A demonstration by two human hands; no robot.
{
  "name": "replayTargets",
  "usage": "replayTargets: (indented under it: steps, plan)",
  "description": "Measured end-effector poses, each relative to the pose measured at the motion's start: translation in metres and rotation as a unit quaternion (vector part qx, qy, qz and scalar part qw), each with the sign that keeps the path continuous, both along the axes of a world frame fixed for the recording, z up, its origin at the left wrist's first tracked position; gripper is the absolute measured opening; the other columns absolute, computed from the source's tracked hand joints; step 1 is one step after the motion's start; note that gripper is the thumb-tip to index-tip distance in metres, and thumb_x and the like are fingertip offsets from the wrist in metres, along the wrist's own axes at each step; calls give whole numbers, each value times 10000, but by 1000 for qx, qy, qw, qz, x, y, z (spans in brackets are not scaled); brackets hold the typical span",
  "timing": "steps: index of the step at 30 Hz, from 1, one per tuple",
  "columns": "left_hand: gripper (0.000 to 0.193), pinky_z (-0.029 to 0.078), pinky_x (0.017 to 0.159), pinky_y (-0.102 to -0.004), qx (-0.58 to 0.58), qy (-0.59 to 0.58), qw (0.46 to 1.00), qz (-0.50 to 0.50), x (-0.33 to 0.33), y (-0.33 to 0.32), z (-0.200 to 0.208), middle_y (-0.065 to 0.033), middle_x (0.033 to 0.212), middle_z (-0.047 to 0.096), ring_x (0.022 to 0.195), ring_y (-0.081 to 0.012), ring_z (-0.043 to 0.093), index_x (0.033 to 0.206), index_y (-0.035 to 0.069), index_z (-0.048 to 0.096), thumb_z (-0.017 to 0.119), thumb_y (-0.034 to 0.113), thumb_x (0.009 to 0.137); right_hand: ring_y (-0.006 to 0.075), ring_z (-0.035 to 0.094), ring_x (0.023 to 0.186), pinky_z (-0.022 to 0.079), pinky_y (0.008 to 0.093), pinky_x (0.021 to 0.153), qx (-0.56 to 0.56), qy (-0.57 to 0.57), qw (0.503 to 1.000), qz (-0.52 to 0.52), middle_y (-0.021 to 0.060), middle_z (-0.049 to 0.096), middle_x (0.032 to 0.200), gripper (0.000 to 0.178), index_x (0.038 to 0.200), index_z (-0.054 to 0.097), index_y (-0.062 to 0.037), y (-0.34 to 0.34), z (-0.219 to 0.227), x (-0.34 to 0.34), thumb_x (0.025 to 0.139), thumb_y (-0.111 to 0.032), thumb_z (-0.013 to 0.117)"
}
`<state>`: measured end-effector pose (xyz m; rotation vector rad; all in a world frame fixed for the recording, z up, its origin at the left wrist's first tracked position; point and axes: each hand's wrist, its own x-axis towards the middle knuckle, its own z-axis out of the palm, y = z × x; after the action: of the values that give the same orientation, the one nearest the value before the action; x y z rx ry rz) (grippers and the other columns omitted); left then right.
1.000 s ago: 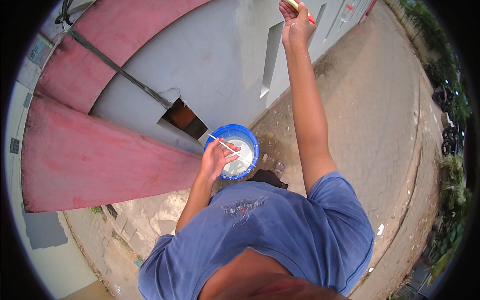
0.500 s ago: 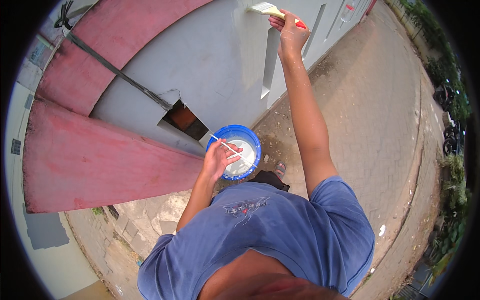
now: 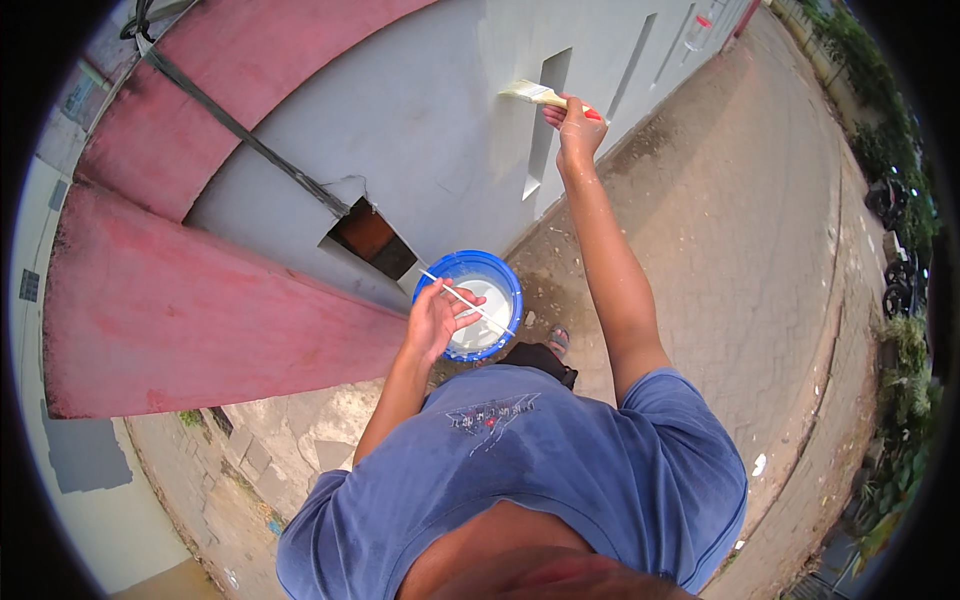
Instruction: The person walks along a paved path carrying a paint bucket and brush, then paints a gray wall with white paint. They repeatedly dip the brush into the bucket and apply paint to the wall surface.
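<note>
My right hand [image 3: 577, 132] grips a flat paintbrush [image 3: 540, 95] by its pale handle with a red end. The bristles point left and meet or nearly meet the grey wall [image 3: 390, 110], left of a tall narrow slot in it. Low in front of my body, my left hand [image 3: 433, 320] is closed round the thin white handle [image 3: 492, 320] of a blue bucket [image 3: 515, 290]. White paint [image 3: 490, 300] fills part of the bucket, and splashes mark its rim.
A pinkish-red wall section [image 3: 210, 310] juts out at the left. Close to the bucket, a square opening [image 3: 372, 240] breaks the wall, with cables [image 3: 240, 130] above. Paved ground [image 3: 730, 260] runs along the right, edged by plants [image 3: 905, 370] and parked motorbikes [image 3: 897, 285].
My right hand and the paintbrush have moved down the wall, toward me. My left hand and the bucket have stayed almost where they were.
</note>
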<state>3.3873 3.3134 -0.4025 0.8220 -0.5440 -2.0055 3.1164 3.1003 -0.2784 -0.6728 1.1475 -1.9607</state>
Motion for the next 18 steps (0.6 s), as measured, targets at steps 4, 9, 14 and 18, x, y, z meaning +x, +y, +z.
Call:
replayTargets:
  steps: [4, 9, 14, 18]
  plan:
    - [343, 519, 917, -454, -1, -2, 1000, -6, -1, -2, -2, -154, 985, 652, 1147, -369, 638, 1132, 149, 478, 519, 462, 998, 276, 721, 771, 615, 339, 764, -184, -51, 981, 21, 238, 697, 919, 263, 1090, 615, 127, -30, 66, -17, 961, -88, 532]
    - [334, 532, 920, -469, 6, -8, 1000, -1, -1, -1, -3, -167, 988, 646, 1150, -387, 634, 1128, 139, 489, 513, 445, 997, 290, 721, 807, 613, 354, 797, -225, -66, 971, 36, 243, 689, 956, 276, 1110, 602, 129, -55, 49, -21, 964, -90, 522]
    - [341, 530, 915, -453, 5, 1, 1000, 7, 2, 1, -2, -163, 988, 652, 1145, -374, 640, 1133, 145, 476, 519, 455, 998, 250, 724, 692, 619, 318, 660, 39, -65, 997, -5, 210, 711, 856, 224, 1025, 650, 119, -30, -71, -34, 933, -66, 564]
    - [346, 532, 915, -454, 4, 1, 1000, 11, 2, 4, -1, -163, 988, 652, 1143, -374, 640, 1140, 143, 471, 516, 456, 1001, 236, 724, 678, 613, 301, 645, 77, 23, 997, 9, 203, 718, 860, 227, 1031, 667, 88, -33, -61, -42, 950, -92, 555]
